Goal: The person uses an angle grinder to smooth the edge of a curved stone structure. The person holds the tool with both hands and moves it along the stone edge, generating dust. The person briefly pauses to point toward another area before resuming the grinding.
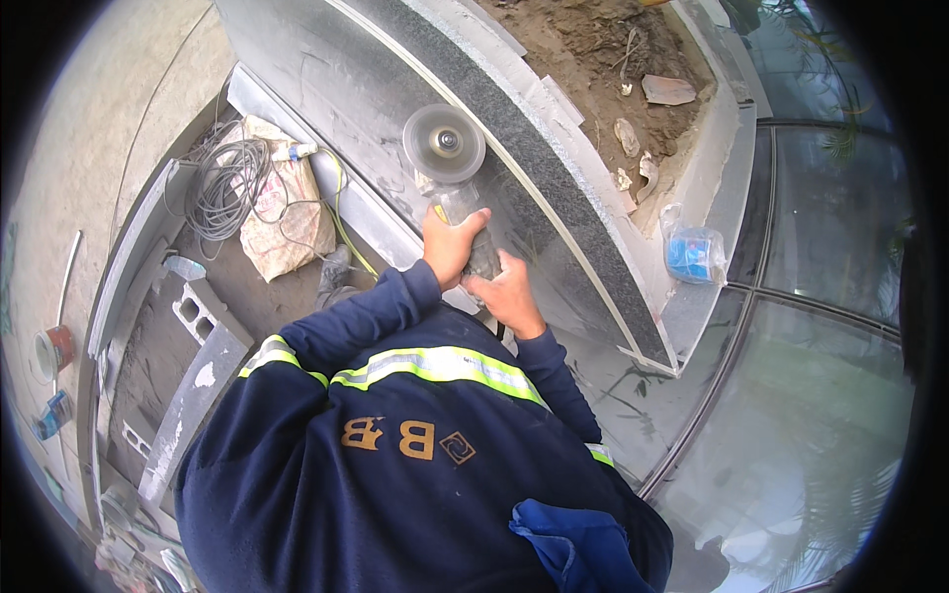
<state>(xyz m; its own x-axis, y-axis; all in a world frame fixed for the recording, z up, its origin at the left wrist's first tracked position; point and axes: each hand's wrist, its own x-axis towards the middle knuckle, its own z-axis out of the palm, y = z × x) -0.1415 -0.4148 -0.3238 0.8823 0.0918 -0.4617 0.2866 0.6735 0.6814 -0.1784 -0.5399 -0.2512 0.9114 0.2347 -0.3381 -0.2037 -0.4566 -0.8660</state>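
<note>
Both of my hands are wrapped around an angle grinder (459, 204), its body dusty and partly hidden by my fingers. My left hand (450, 245) grips it just behind the head, with the thumb lying across the body. Closer to me, my right hand (506, 295) closes on the rear of the body. A round grey cutting disc (427, 148) faces up at the far end, beside the pale lip of the curved planter wall (346, 94). Whether the disc touches the wall or is spinning, I cannot tell.
Left of me, a coiled grey cable (213, 188) lies by a stained sack (287, 222); a yellow-green cord (341, 212) runs past. A hollow block (193, 314) and long slab (196, 410) sit nearer. Right are soil (583, 79), a blue-labelled bag (695, 255) and glass panels (781, 395).
</note>
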